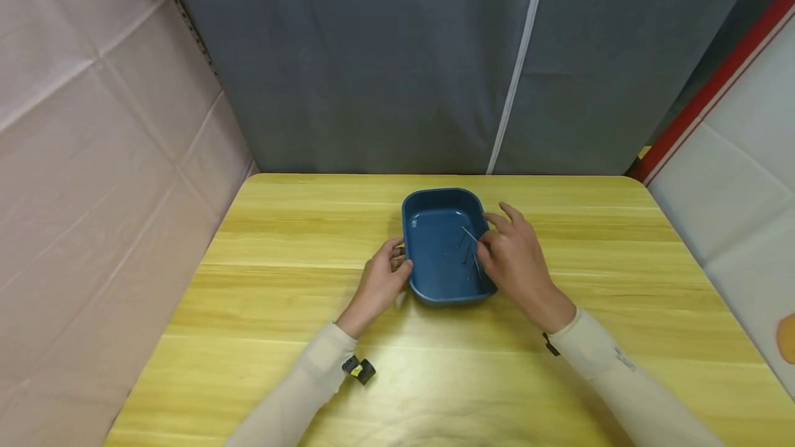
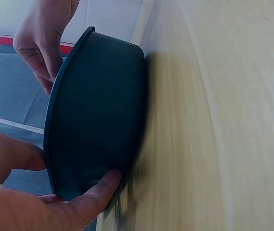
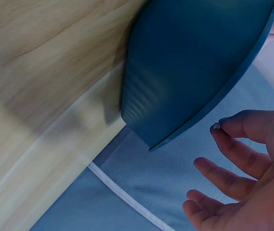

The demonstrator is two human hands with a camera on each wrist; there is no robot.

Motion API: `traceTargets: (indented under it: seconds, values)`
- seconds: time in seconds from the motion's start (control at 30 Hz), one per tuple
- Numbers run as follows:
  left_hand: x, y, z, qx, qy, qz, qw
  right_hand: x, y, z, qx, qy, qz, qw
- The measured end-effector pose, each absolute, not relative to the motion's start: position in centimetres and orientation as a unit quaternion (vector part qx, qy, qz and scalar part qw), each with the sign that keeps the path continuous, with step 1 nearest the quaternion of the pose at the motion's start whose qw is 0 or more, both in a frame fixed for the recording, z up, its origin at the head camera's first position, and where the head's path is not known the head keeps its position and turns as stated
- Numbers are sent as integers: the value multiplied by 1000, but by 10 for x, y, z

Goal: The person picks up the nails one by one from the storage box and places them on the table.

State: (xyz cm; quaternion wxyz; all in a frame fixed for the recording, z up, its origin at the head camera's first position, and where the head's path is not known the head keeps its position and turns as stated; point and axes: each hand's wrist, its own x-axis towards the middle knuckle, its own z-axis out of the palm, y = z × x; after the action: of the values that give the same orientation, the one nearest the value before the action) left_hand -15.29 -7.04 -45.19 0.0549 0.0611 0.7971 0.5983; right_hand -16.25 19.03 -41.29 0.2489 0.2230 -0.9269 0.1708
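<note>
A blue rectangular tray (image 1: 441, 288) with raised walls is on the table, and several thin metal pins (image 1: 473, 264), like nails or screws, lie in its right half. My left hand (image 1: 380, 278) holds the tray's left side; in the left wrist view its thumb and fingers bear on the outer wall (image 2: 93, 106) and rim. Over the right rim, my right hand (image 1: 515, 261) pinches one thin metal pin (image 1: 469, 234) between thumb and forefinger. A small ridged end (image 3: 217, 126) shows at those fingertips in the right wrist view. The other right fingers are spread.
The light wooden table (image 1: 298, 254) runs around the tray. A grey curtain (image 1: 373, 61) hangs behind the far edge, with a pale fabric wall (image 1: 112, 178) on the left. On the right stands a white panel (image 1: 745, 171) with a red border.
</note>
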Motion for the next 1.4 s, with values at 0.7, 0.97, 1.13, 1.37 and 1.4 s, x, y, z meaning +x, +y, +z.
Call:
traceTargets:
  seconds: [0.7, 0.97, 1.13, 1.37, 1.4]
  values:
    - [-157, -72, -455, 67, 796, 599, 52, -149, 221, -417, 187, -914, 219, 287]
    - [-158, -74, -456, 64, 800, 595, 51, -144, 228, -422, 185, -916, 213, 287]
    - [-158, -74, -456, 64, 800, 594, 52, -143, 232, -426, 186, -916, 207, 289]
    - [-157, -74, -455, 63, 799, 596, 55, -140, 236, -431, 186, -921, 197, 280]
    - [-157, -74, -455, 63, 799, 596, 55, -140, 236, -431, 187, -921, 195, 279]
